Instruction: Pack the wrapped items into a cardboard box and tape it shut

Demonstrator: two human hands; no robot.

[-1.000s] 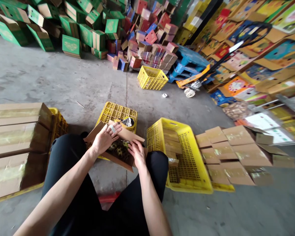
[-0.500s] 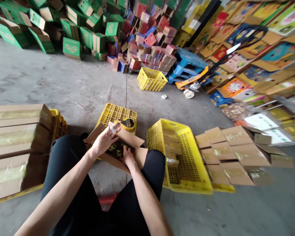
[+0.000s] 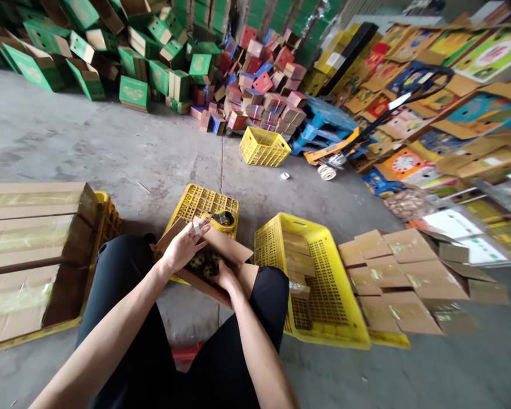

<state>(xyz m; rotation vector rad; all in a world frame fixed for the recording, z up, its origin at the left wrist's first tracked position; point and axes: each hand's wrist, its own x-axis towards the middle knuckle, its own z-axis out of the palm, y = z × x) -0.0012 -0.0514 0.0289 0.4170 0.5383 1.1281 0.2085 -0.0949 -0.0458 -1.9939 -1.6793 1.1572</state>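
Note:
An open cardboard box [image 3: 227,241] sits tilted between my knees with its flaps up. Inside lie small dark and yellowish pieces [image 3: 202,264], too blurred to name. My left hand [image 3: 183,245] is over the box's left side, fingers stretched out and apart, with something silvery around a finger. My right hand [image 3: 223,276] reaches into the box from the right, at the pieces; its fingertips are hidden among them. Just beyond the box, a yellow tape dispenser [image 3: 222,220] rests on an upturned yellow crate [image 3: 196,199].
To my right stands a yellow crate [image 3: 323,272] holding small cartons, with flattened taped cartons [image 3: 402,267] beside it. Long taped boxes [image 3: 29,244] are stacked at my left. Farther off are a small yellow crate [image 3: 264,149], a pallet jack [image 3: 344,142] and heaped green boxes [image 3: 134,91].
The whole view has shifted slightly, so things sit a little lower. Both hands keep nearly the same places at the box; the left fingers remain spread.

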